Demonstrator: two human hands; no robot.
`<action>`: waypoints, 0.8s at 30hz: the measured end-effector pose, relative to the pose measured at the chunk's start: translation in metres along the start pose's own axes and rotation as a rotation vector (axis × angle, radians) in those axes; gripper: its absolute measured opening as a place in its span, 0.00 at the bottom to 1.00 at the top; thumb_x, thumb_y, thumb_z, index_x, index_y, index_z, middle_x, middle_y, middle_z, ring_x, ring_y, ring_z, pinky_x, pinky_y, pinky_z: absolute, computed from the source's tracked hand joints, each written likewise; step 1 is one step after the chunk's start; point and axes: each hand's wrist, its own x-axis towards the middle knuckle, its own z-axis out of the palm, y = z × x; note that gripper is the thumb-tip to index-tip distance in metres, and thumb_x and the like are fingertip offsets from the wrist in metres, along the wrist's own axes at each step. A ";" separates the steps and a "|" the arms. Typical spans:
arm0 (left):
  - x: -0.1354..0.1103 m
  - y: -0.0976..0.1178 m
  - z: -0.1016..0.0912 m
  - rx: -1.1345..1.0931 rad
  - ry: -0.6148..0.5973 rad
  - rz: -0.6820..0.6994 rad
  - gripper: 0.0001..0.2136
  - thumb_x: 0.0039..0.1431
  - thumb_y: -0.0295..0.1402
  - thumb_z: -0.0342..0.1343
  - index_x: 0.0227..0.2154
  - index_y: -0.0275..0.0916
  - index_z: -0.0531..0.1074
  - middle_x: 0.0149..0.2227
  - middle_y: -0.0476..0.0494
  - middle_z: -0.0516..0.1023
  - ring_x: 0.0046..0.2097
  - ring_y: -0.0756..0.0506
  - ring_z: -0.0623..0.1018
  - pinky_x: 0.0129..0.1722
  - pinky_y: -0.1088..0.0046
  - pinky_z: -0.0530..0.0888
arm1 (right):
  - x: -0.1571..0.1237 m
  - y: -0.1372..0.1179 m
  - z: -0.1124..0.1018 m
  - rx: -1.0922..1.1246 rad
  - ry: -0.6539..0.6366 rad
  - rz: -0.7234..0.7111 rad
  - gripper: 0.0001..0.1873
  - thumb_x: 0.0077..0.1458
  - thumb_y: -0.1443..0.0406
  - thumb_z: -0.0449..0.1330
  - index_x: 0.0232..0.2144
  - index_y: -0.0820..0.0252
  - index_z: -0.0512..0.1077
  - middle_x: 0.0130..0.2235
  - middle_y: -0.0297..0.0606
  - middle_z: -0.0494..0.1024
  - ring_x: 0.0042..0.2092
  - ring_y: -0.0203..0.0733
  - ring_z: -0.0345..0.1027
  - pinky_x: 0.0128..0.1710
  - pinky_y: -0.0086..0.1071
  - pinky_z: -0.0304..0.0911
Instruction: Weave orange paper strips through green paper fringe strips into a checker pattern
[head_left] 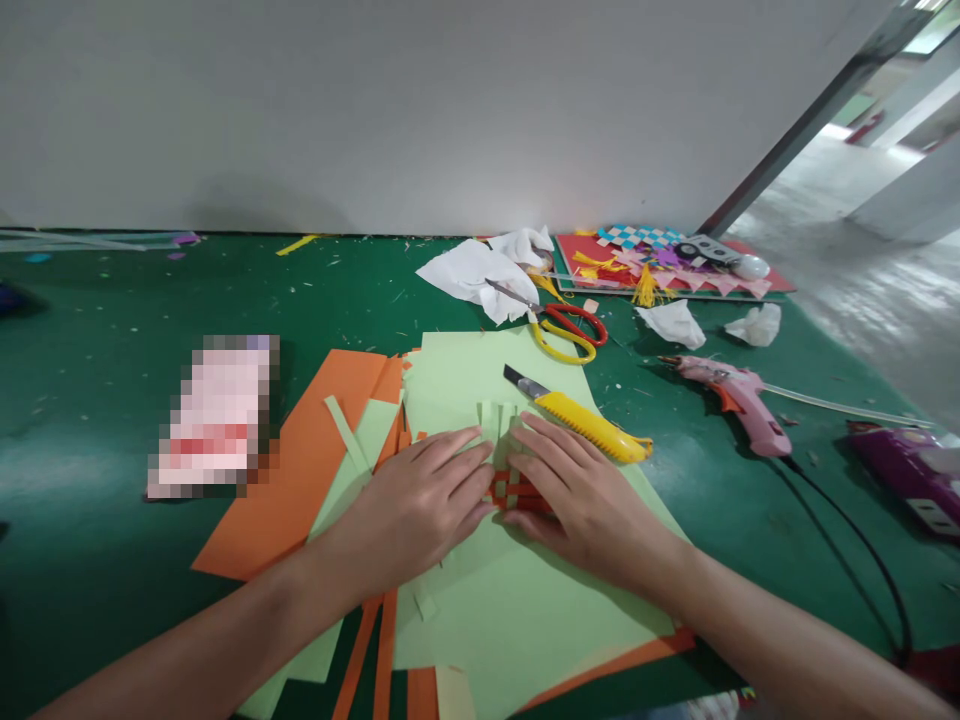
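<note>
While both hands lay palm-down over the weave, it sat near the middle of the green sheet, the landmark for these notes. Left hand covered its left side, right hand its right; fingertips nearly met across it. Grip: fingers extended, thumbs apart from fingertips; could not tell whether either hand pinched a strip beneath.

Progress: a small patch of orange and green strips was interlaced, showing as checks between the hands. Green ends projected from its far side, orange ones ran under the right hand. Full extent hidden by the fingers. Judged partly done: edges looked untrimmed, and spare stock remained. Orange strips hung loose at the left of the sheet, toward the wearer; a loose green strip lay farther left of it. An orange sheet lay left of the landmark, apparently mostly uncut.

Tools: cutter on the sheet's right side, blade out, unheld. Scissors across its far edge, also unheld. Glue gun to its right, on the table, untouched.
</note>
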 end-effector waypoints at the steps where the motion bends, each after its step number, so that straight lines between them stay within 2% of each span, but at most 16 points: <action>1: 0.000 0.000 0.000 0.001 -0.004 -0.001 0.12 0.65 0.33 0.49 0.46 0.33 0.73 0.50 0.37 0.77 0.56 0.37 0.72 0.51 0.59 0.75 | 0.000 0.000 0.000 -0.002 -0.005 0.004 0.21 0.60 0.56 0.55 0.46 0.68 0.71 0.54 0.53 0.72 0.61 0.57 0.58 0.57 0.51 0.63; 10: 0.000 0.000 0.001 0.013 -0.012 0.009 0.12 0.65 0.33 0.49 0.46 0.32 0.72 0.49 0.36 0.77 0.55 0.37 0.72 0.52 0.58 0.74 | -0.001 0.001 0.000 -0.007 -0.021 -0.014 0.22 0.61 0.57 0.54 0.50 0.67 0.70 0.56 0.52 0.70 0.62 0.57 0.57 0.57 0.51 0.62; 16: -0.001 0.000 0.001 0.020 -0.035 -0.002 0.11 0.65 0.34 0.49 0.44 0.34 0.72 0.45 0.36 0.77 0.52 0.37 0.74 0.48 0.58 0.75 | -0.001 0.001 0.001 -0.008 -0.034 -0.003 0.21 0.61 0.56 0.54 0.50 0.66 0.71 0.56 0.51 0.69 0.62 0.57 0.56 0.58 0.50 0.61; 24: -0.002 0.000 0.001 0.027 -0.054 -0.021 0.12 0.66 0.35 0.48 0.44 0.34 0.72 0.45 0.36 0.76 0.54 0.37 0.72 0.48 0.58 0.75 | 0.001 0.001 -0.001 -0.021 -0.088 -0.008 0.22 0.63 0.56 0.52 0.53 0.63 0.69 0.59 0.50 0.67 0.65 0.56 0.51 0.59 0.51 0.58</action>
